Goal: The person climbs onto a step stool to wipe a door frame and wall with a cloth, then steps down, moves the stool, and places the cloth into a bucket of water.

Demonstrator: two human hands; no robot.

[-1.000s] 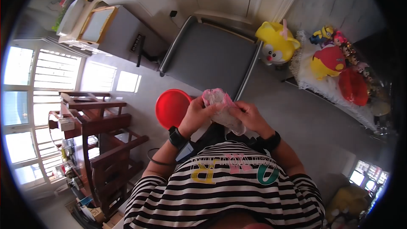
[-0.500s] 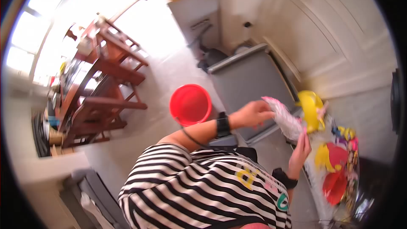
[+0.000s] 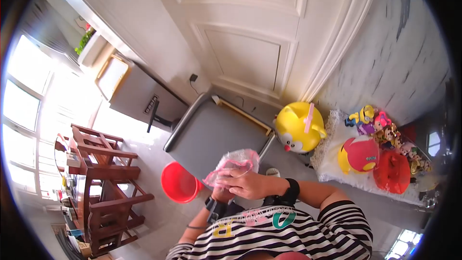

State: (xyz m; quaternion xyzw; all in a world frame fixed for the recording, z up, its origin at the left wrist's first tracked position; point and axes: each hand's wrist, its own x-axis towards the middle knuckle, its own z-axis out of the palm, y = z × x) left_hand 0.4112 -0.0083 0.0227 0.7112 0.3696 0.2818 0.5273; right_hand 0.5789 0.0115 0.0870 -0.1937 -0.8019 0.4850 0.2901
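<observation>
Pink-edged clear plastic (image 3: 243, 156) bunches at both hands; the right hand (image 3: 248, 184) overlaps the left hand (image 3: 222, 194), so I cannot tell either grip. Beyond: grey flat surface (image 3: 216, 132), red bucket (image 3: 174, 182) left, yellow toy (image 3: 296, 127) right.

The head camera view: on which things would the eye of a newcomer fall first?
Probably on the bright yellow cartoon-faced figure, right of centre, and the red bucket, left of centre. Next might come the clear pink-edged plastic at the right hand and left hand, below centre, then the colourful toy figures on the white cloth at the right.
</observation>
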